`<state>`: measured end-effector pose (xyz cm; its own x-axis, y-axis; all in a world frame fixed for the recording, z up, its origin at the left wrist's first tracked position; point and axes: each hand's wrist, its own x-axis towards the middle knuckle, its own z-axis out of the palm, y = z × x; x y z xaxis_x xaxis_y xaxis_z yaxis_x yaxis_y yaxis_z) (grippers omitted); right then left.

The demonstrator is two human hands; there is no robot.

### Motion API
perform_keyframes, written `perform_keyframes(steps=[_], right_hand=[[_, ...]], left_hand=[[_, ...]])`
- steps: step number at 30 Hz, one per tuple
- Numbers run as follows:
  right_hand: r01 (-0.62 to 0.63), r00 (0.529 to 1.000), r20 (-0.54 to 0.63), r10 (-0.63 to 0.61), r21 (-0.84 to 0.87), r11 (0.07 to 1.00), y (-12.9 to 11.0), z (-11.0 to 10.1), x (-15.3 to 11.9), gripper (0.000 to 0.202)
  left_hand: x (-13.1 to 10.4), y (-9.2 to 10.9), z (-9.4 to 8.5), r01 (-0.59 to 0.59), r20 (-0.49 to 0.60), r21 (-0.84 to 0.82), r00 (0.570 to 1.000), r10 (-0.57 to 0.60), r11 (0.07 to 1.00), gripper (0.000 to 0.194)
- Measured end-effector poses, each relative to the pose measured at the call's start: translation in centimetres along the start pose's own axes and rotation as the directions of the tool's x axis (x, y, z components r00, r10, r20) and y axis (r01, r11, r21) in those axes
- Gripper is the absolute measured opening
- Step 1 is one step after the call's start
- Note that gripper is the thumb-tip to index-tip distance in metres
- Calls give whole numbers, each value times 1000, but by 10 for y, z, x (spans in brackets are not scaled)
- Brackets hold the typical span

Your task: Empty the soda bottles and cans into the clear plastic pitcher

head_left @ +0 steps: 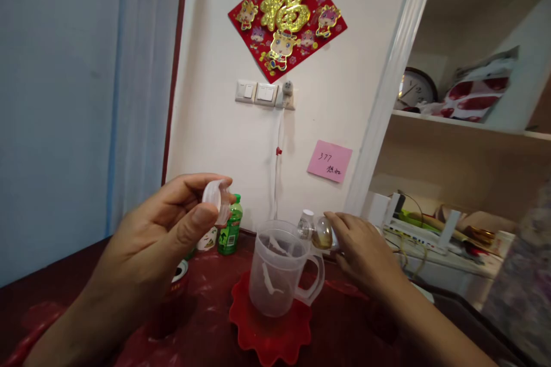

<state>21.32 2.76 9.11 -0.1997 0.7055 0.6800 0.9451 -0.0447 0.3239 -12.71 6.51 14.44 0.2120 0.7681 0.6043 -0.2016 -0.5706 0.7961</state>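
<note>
My left hand (161, 223) pinches a translucent plastic lid (216, 200) between thumb and fingers, held up at the left. In my right hand (361, 241) is a small clear bottle (322, 233) with some amber liquid inside, tipped sideways, its round end towards the pitcher; my fingers cover the rest. Just left of it stands a frosted plastic pitcher (275, 287) with a handle on its right and white streaks on its wall. The pitcher sits on a red scalloped plate (267, 338). A clear bottle with a white cap (306, 221) shows behind the pitcher's rim.
A red drink can (174, 298) stands under my left forearm. Behind my left hand are a green bottle (231, 229) and a white cup (207, 239). A white router (417, 232) with cables occupies the low shelf at right. A white cord (276, 183) runs down the wall.
</note>
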Motion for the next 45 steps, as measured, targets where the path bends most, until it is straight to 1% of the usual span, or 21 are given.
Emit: perform_keyframes(steps=[5,8,11,15,20,23,29,36,39,41,43,45], right_hand=[[54,998,-24,-54,-32,998,-1,6,6,61],[62,997,-33,-64,-50,997,-2,5,7,61],[75,996,-45,-79,-81,994,-3,2,9,60],[121,989,-72,-131,-132,984,-2,-1,11,56],[140,982,-100,-162,-192,971,2,-3,14,51],[158,979,-89,-182,-231,960,3,-7,15,49],[193,971,-81,-224,-286,939,2,-17,21,44],[196,966,-108,-236,-295,935,-5,-19,22,51],[214,951,-155,-267,-293,932,-14,-16,21,54],[263,927,-186,-325,-294,919,-21,-14,21,52],[316,903,-191,-386,-315,895,-29,-12,20,51],[335,889,-188,-417,-354,873,-35,-11,20,51]], left_hand=[[-3,-13,-10,58,-50,-37,997,-60,998,48],[-3,-19,-16,77,-65,-62,995,-81,995,47],[-2,-25,-21,92,-81,-49,992,-96,995,46],[-2,-32,-26,114,-87,-55,989,-119,992,47],[0,-34,-26,99,-80,-71,991,-105,993,47],[2,-35,-26,95,-95,-52,991,-99,994,45],[3,-39,-27,74,-67,-70,995,-79,995,43],[4,-38,-28,75,-62,-89,995,-81,993,42],[3,-38,-27,78,-49,-99,995,-83,992,42],[3,-39,-27,78,-41,-115,996,-83,990,41],[2,-40,-27,79,-31,-129,996,-84,988,40],[2,-41,-26,79,-15,-136,997,-82,988,40]])
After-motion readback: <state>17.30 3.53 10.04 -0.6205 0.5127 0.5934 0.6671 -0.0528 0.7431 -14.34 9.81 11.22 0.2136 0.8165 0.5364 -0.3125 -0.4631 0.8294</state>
